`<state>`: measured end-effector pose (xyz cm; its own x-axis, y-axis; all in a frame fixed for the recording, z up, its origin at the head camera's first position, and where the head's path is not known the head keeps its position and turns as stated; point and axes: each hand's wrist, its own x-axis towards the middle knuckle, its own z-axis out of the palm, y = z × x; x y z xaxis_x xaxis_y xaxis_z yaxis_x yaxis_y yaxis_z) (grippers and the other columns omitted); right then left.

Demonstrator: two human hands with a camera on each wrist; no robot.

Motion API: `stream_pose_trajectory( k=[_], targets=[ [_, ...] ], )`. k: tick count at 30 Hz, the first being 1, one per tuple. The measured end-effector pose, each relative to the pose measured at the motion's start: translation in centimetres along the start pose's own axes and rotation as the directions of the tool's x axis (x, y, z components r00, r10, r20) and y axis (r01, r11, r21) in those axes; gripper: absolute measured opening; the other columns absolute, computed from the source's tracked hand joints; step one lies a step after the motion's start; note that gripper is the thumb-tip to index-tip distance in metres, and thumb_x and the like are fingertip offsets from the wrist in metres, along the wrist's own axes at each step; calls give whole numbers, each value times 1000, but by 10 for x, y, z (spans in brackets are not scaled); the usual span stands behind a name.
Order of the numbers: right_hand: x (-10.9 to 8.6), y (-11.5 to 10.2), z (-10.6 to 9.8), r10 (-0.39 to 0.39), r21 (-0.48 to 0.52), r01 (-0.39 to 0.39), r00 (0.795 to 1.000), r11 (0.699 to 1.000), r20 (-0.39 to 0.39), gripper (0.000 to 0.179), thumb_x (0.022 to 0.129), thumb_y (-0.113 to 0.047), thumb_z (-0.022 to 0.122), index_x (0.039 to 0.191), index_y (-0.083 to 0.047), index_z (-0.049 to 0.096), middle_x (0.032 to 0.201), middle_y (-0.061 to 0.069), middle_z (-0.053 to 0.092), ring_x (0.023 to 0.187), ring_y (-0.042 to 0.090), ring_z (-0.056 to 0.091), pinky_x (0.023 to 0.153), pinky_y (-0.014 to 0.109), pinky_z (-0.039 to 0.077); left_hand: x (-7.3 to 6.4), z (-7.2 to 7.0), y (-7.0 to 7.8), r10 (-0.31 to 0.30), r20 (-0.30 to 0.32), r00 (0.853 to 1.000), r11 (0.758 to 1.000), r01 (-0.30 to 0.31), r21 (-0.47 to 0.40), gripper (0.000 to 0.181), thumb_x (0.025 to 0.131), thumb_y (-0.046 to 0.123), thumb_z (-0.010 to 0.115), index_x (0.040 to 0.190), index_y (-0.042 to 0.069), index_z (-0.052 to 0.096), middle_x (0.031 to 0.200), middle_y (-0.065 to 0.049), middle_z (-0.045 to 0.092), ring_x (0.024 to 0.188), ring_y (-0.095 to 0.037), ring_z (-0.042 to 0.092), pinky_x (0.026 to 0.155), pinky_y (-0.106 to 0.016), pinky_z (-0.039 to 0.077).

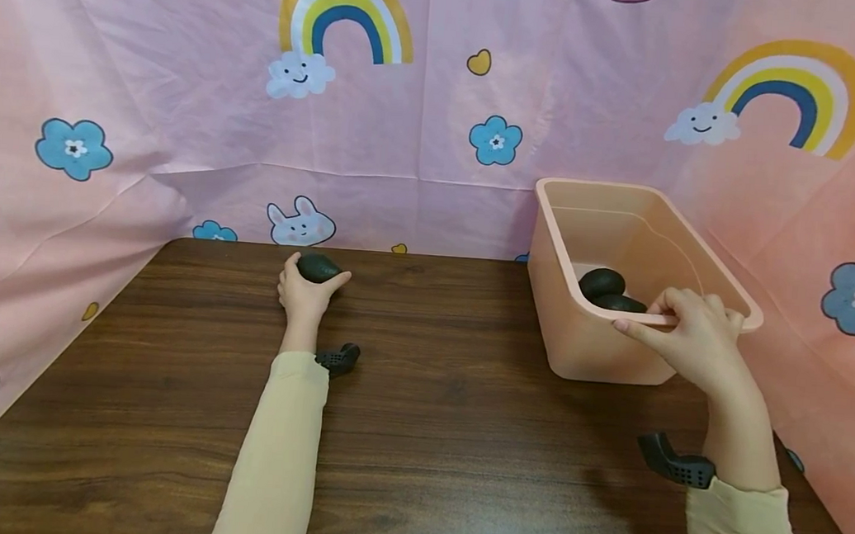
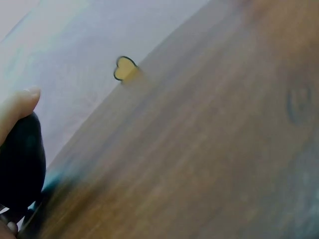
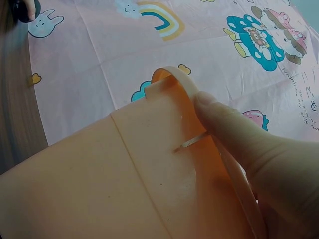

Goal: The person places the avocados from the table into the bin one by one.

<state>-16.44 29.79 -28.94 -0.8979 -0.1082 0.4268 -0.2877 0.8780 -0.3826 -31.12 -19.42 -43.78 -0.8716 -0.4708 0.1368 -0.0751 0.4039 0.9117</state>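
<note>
Near the back left of the table, my left hand [image 1: 305, 293] grips a dark green avocado [image 1: 319, 268], thumb on its right side and fingers on its left. The left wrist view catches the same avocado [image 2: 21, 162] at its left edge, under the thumb. At the right, a peach-coloured plastic bin [image 1: 608, 346] stands on the table. My right hand [image 1: 698, 340] holds its front rim, thumb outside and fingers curled over inside. Two dark avocados are visible in the bin, one [image 1: 602, 285] leaning on the other [image 1: 620, 303], which the rim partly hides.
The brown wood-grain table [image 1: 446, 434] runs back to a pink and lilac cloth [image 1: 438, 119] printed with rainbows and flowers. This cloth also rises along both sides, close to the bin's right. A black strap piece [image 1: 339, 360] sits at my left wrist, another [image 1: 674, 462] at my right.
</note>
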Motion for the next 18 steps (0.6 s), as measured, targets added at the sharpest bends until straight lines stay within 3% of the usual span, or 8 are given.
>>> stream_pose_trajectory(
  k=[18],
  targets=[
    [0, 0, 1, -9, 11, 10, 1000, 1000, -13, 38, 76, -41, 80, 70, -10, 58, 65, 4, 49, 75, 28, 37, 76, 60, 13, 2, -3, 1, 26, 45, 999, 1000, -26, 8, 101, 70, 54, 80, 149, 18, 30, 148, -13, 32, 135, -33, 28, 109, -51, 7]
  ],
)
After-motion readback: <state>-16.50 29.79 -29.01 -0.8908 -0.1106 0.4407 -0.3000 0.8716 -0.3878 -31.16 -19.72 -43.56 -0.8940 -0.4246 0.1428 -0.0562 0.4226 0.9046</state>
